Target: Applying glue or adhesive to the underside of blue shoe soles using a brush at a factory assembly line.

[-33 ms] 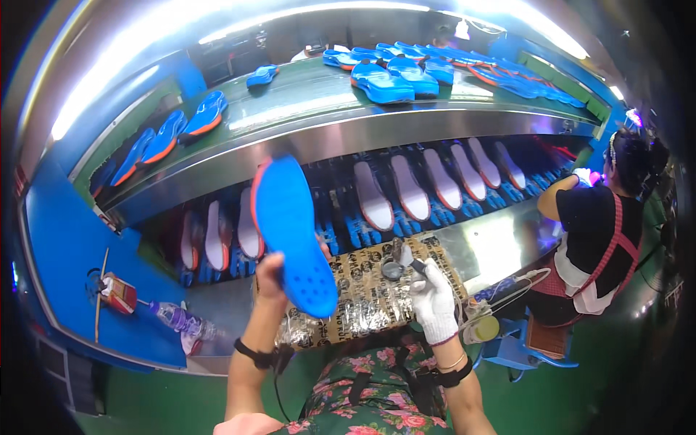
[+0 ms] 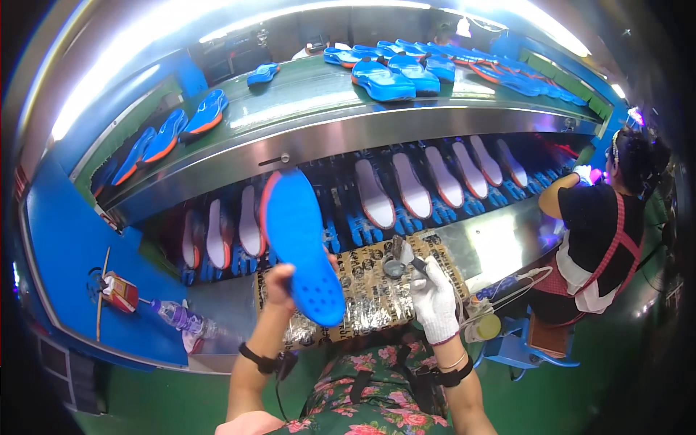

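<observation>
My left hand [image 2: 280, 286], bare and closed, grips a blue shoe insole [image 2: 298, 232] by its edge near the heel. The insole stands tilted upright, with an orange rim on its left side and small round dimples at the heel. My right hand [image 2: 436, 301], in a white glove, is closed on a small brush [image 2: 408, 255] with a dark tip and a pale band. Just beside the brush tip is a small round grey cup [image 2: 394, 268], on a board wrapped in printed brown tape [image 2: 370, 308].
Several pale insoles [image 2: 375, 196] with orange edges lie in a row on the dark conveyor [image 2: 341, 170]. Above it, a green shelf [image 2: 304, 90] bears several blue insoles [image 2: 384, 80]. A plastic bottle [image 2: 177, 317] lies at left; a co-worker [image 2: 591, 225] sits at right.
The blue insole and my left hand have shifted slightly right and nearer to me, uncovering a slot in the metal shelf edge. My right hand has hardly moved.
</observation>
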`<state>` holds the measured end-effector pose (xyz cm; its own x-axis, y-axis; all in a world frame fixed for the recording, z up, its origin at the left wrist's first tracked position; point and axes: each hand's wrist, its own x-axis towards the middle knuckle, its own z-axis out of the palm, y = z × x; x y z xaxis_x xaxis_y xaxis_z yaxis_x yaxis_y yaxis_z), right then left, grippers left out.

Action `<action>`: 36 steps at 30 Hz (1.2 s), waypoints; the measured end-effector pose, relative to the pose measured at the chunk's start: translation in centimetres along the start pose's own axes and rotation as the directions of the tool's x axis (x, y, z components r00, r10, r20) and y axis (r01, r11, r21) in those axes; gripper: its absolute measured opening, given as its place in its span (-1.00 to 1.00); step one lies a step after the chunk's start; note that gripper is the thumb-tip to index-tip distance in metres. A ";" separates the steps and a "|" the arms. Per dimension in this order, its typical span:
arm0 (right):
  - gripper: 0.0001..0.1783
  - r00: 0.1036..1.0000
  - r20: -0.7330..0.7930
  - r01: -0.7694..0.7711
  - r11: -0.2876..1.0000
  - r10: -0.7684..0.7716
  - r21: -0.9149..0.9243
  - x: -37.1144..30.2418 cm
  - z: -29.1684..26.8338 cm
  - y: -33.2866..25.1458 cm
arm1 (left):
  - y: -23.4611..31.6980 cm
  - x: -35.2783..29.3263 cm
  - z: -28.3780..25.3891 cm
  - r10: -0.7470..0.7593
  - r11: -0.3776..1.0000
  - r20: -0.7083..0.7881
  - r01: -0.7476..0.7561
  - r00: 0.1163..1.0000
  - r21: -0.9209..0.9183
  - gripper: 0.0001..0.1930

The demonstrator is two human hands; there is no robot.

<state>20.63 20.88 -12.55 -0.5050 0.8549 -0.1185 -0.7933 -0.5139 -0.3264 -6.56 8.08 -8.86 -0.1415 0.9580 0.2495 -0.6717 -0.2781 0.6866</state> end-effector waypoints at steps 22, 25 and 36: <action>-0.71 0.932 0.317 0.360 0.522 -0.174 -0.774 -4.8 6.0 1.7 | -14.3 -3.8 4.0 -0.208 0.696 -0.080 0.090 0.975 -0.712 0.09; -0.69 0.867 0.448 0.498 0.423 -0.219 -0.757 -4.7 6.4 1.0 | -12.5 -2.4 7.2 -0.203 0.944 -0.321 0.098 0.925 -0.315 0.08; -0.76 0.567 0.775 0.769 -0.159 -0.279 -0.620 -3.1 6.6 -0.1 | -14.6 -3.1 7.3 -0.114 0.993 -0.470 0.102 0.875 -0.050 0.02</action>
<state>20.00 17.83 -5.95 -0.3284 0.5734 0.7506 -0.0515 0.7826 -0.6204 8.95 8.66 -14.66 -0.3893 0.9032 -0.1810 -0.7184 -0.1747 0.6734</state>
